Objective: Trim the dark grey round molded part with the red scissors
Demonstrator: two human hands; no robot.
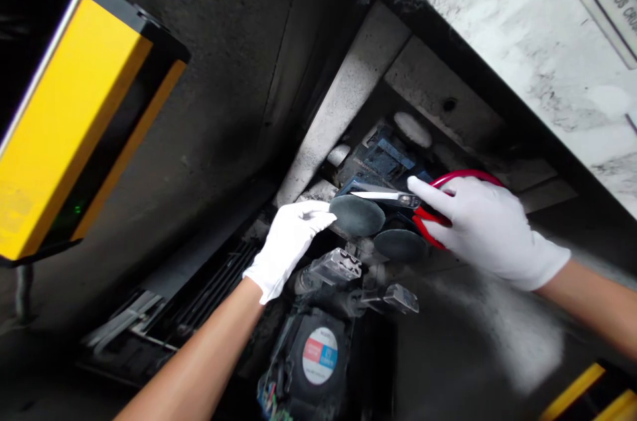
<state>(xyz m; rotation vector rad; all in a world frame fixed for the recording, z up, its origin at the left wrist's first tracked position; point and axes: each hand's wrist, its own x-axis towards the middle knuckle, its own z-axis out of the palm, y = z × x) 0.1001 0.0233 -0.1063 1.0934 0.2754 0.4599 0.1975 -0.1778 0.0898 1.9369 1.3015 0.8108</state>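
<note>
My left hand, in a white glove, has its fingers closed at the left edge of a round, dark grey disc. My right hand, gloved too, holds scissors by their red handles, the index finger stretched along toward the pivot. The blades point left and lie over the disc's upper edge; whether they touch it I cannot tell. A second dark disc sits just below and right, under the scissors. Behind the blades is a dusty blue mechanism.
A yellow and black housing with a small green light stands at left. Below the hands are metallic blocks and a black unit with a round label. A pale panel slants across the upper right; a grey beam runs behind.
</note>
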